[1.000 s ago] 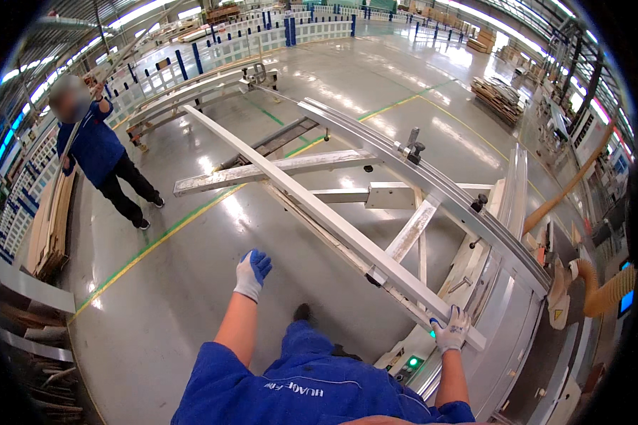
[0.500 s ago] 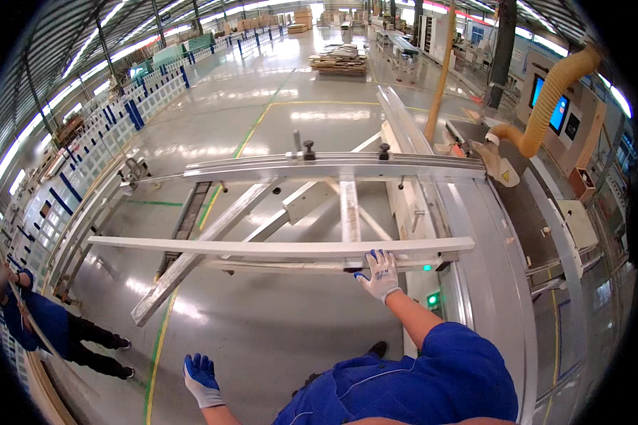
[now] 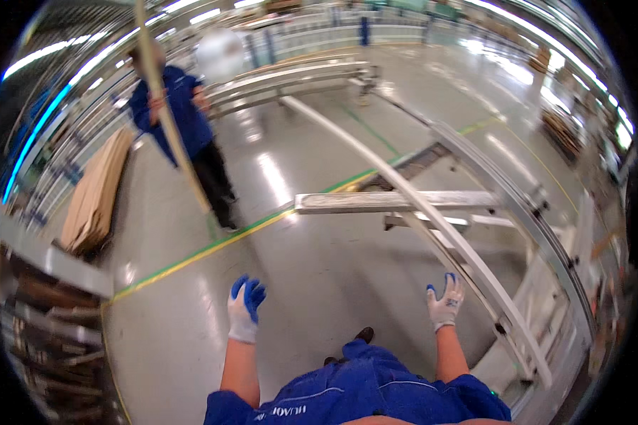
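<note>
Both of my hands wear white gloves with blue fingers and are empty. My left hand (image 3: pixel 245 309) hangs above the grey floor, its fingers apart and a little bent. Out to the right is my right hand (image 3: pixel 445 301), open with thumb and fingers spread, apart from the machine frame. The nearest thing to it is a long white bar (image 3: pixel 443 225), lying slantwise across the metal frame (image 3: pixel 397 202) of a sliding table. Motion smears parts of the picture.
At the far left a co-worker (image 3: pixel 181 113) in blue holds a long pale wooden strip (image 3: pixel 171 134) upright. Behind the co-worker lies a stack of brown boards (image 3: pixel 99 191). More stacked pieces (image 3: pixel 57 347) fill the lower left. A yellow-green line (image 3: pixel 213 246) crosses the floor.
My view has swung to the left. My right hand has come off the white bar and is apart from it. My left hand has risen. The co-worker now appears nearer the middle.
</note>
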`<state>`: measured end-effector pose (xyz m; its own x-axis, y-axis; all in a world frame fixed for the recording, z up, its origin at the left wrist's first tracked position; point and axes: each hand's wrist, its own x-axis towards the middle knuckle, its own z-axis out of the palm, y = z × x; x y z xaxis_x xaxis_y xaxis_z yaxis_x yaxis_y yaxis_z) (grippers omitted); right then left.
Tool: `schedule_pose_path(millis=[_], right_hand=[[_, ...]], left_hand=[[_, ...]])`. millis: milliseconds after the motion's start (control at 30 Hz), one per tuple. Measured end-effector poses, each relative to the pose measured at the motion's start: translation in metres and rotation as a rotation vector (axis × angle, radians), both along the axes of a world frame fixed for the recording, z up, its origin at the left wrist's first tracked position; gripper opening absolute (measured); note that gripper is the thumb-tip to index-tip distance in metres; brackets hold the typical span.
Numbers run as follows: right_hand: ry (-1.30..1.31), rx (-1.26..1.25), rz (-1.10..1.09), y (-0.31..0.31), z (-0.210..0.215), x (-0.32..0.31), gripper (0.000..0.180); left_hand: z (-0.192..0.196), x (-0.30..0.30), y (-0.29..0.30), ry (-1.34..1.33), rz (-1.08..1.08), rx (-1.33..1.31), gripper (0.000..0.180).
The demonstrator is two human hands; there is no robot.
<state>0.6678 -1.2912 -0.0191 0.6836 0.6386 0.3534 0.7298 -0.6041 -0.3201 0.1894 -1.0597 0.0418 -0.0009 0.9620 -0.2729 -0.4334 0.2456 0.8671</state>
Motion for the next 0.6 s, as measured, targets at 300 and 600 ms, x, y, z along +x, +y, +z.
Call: schedule_pose_path(millis=[300,600], right_hand=[[0.118,0.249,0.414,0.194,0.039,-0.035,0.073],[0.049,0.313,0.492,0.275,0.084,-0.099,0.076]], left_hand=[[0.127,-0.034,0.131,0.17,0.243,0.565,0.064],[0.325,-0.091,0.348,0.471,0.188,1.039,0.059]])
